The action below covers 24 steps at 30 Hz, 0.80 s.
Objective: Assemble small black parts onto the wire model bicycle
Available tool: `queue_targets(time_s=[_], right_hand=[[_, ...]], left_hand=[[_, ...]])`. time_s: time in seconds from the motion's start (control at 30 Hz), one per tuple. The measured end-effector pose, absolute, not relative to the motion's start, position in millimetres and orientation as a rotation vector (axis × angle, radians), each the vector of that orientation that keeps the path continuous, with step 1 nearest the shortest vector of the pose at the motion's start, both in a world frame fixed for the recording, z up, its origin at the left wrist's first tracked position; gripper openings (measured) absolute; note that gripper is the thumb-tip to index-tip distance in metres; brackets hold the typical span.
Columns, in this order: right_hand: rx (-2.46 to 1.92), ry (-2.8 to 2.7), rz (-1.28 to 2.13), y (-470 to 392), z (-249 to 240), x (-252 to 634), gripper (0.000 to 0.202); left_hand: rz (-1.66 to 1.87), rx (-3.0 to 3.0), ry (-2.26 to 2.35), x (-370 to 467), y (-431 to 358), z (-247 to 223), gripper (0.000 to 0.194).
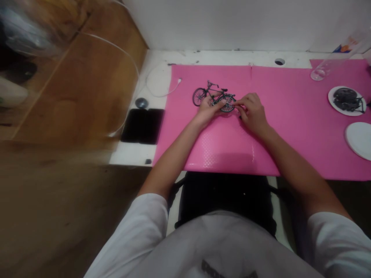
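A small black model bicycle point(214, 92) is held upright over the pink mat, its front wheel to the left and its rear wheel to the right. My left hand point(209, 107) grips it from below, the thumb pressed near the rear wheel. My right hand point(251, 112) is closed in a pinch just right of that wheel, its fingertips at the rim. Whatever sits between those fingertips is too small to make out.
The pink mat point(290, 116) covers much of the white table. At right are a plate of dark parts point(346, 100), a white lid or plate point(361, 139) and a clear tube point(319, 73). At left lie a black flat object point(142, 126), a metal ball-like thing point(142, 103) and a white cable point(162, 95).
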State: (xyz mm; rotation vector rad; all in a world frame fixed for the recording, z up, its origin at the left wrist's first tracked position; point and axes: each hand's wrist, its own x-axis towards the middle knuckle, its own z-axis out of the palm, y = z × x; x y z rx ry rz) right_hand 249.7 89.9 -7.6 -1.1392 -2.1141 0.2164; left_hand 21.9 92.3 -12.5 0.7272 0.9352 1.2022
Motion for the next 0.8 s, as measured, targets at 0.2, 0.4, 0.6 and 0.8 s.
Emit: queue_targets(time_s=[0.2, 0.4, 0.6, 0.8], right_hand=[[-1.160, -2.087, 0.255, 87.3, -6.0, 246.5, 0.040], [-1.127, -2.052, 0.237, 87.1, -7.4, 247.4, 0.039], [-1.125, -2.051, 0.238, 87.5, -5.8, 246.8, 0.035], [-1.038, -2.074, 0.309, 89.0, -9.5, 249.4, 0.037]], left_hand=[[1.229, 0.786, 0.920, 19.8, 93.8, -14.5, 0.081], [1.252, 0.799, 0.903, 18.3, 93.1, -12.5, 0.075], [1.248, 0.784, 0.911, 17.8, 93.4, -15.0, 0.077], [1.293, 0.847, 0.875, 17.5, 95.2, -20.4, 0.089]])
